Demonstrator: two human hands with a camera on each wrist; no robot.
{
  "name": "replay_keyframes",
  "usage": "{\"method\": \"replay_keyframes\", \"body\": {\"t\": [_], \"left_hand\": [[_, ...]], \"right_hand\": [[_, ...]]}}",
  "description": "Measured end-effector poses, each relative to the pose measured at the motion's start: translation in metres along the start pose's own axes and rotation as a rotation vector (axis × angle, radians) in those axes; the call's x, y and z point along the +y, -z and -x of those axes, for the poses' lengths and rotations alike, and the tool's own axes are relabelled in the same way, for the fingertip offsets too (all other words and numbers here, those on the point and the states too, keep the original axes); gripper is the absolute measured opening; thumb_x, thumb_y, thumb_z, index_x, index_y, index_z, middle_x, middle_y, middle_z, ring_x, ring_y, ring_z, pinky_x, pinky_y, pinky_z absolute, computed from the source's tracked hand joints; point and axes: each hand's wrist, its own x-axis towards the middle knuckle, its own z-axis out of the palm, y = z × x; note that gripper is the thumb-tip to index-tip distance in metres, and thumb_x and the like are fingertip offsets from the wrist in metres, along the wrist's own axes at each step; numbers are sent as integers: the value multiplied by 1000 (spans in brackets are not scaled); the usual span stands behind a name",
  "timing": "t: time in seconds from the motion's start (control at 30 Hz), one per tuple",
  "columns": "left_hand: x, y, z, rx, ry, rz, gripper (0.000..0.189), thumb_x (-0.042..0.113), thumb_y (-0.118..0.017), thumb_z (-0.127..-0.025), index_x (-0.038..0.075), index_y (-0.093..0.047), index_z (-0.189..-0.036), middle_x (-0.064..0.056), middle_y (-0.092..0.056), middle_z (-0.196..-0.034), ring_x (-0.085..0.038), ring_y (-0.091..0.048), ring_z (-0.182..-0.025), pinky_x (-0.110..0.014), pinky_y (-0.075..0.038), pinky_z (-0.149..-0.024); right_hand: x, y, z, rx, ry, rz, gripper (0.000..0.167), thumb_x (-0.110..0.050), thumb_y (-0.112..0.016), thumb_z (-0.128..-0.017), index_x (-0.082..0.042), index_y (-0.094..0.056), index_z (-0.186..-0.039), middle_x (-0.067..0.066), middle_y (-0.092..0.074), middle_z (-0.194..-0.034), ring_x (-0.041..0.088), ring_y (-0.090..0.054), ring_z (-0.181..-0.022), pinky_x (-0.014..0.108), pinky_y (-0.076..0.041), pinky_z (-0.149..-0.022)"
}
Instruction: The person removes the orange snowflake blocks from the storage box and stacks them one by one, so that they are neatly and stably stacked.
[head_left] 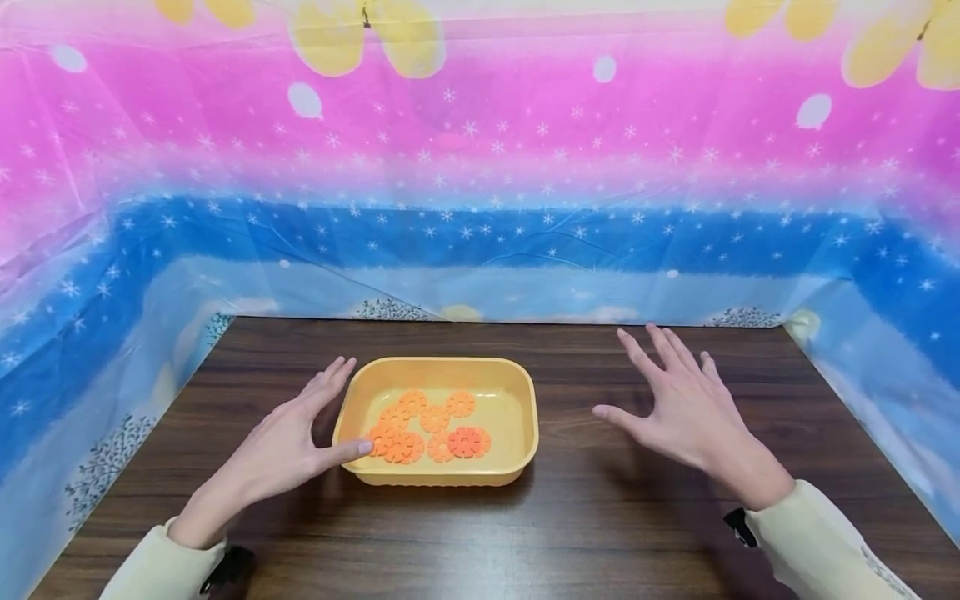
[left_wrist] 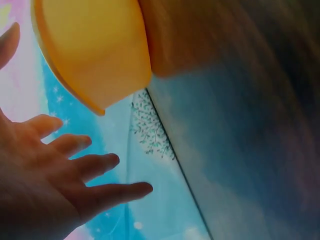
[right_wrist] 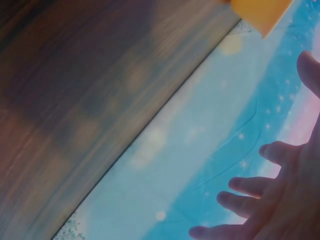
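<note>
A yellow plastic basin [head_left: 450,480] stands on the dark wooden table, left of the middle. Inside it lie several flower-shaped orange discs [head_left: 435,419] with notched edges, and one redder disc [head_left: 466,442] rests on top of others at the front. My left hand [head_left: 281,437] is spread at the basin's left end, its thumb appearing over the near left rim in the head view; the left wrist view shows a gap between the fingers and the basin wall [left_wrist: 95,50]. Well to the right of the basin, my right hand [head_left: 686,417] hovers with spread fingers and holds nothing.
The wooden tabletop [head_left: 480,542] runs back to a printed cloth [head_left: 480,233] in pink and blue, which hangs behind the table and along both sides. Pale sleeves with dark bands cover both wrists.
</note>
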Motion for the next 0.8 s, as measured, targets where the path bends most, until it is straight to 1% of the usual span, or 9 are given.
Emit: {"method": "replay_keyframes", "body": {"t": [0.1,0.17,0.27,0.4,0.5,0.63,0.7,0.8], "left_hand": [[0,-2,0,-6,-10,58,109,59,-78,-87,25,-15,-169,-7,-19,-174,-44,-31,-152,-74,-38,-109],[-1,-3,0,-12,-15,76,110,58,-79,-87,24,-15,-169,-8,-18,-174,-45,-33,-151,-73,-39,-109],[-2,-4,0,-19,-20,96,112,57,-81,-85,23,-15,-169,-8,-18,-174,-46,-33,-150,-73,-39,-109],[-4,-5,1,-25,-24,118,113,57,-83,-84,23,-17,-169,-10,-18,-174,-46,-33,-151,-73,-40,-108],[-5,-6,0,-29,-27,133,114,57,-84,-82,23,-18,-169,-13,-20,-173,-46,-32,-151,-73,-39,-109],[-6,-7,-2,-39,-29,149,116,57,-85,-81,20,-19,-169,-14,-22,-172,-45,-32,-151,-73,-39,-109],[-6,-8,-3,-44,-29,157,117,57,-85,-81,18,-19,-169,-15,-22,-172,-45,-32,-151,-72,-39,-109],[-5,-8,-3,-54,-28,170,118,55,-86,-81,16,-18,-169,-16,-23,-172,-45,-33,-151,-71,-41,-109]], "right_hand": [[-10,1,-3,-9,27,-9,108,-88,-53,-84,-36,-13,-169,15,-17,-173,41,-19,-158,76,-20,-118],[-17,1,-6,-17,44,-16,108,-90,-52,-83,-37,-12,-168,14,-17,-174,41,-21,-157,75,-24,-117],[-29,1,-12,-24,70,-24,107,-91,-52,-82,-39,-14,-168,13,-21,-173,40,-26,-156,76,-29,-115],[-45,0,-20,-31,116,-32,107,-91,-53,-81,-42,-16,-167,10,-30,-170,38,-35,-151,78,-32,-110],[-57,0,-26,-38,157,-40,106,-87,-59,-82,-40,-18,-167,9,-35,-168,36,-40,-147,75,-34,-109],[-68,-1,-32,-42,222,-30,102,-78,-66,-84,-34,-25,-167,11,-38,-166,36,-44,-145,70,-39,-106],[-72,-3,-35,-46,254,-23,100,-75,-66,-86,-32,-28,-167,11,-39,-165,36,-44,-144,67,-40,-105],[-78,-5,-39,-60,289,-40,97,-73,-67,-87,-31,-30,-166,10,-41,-164,34,-44,-145,66,-39,-108]]}}
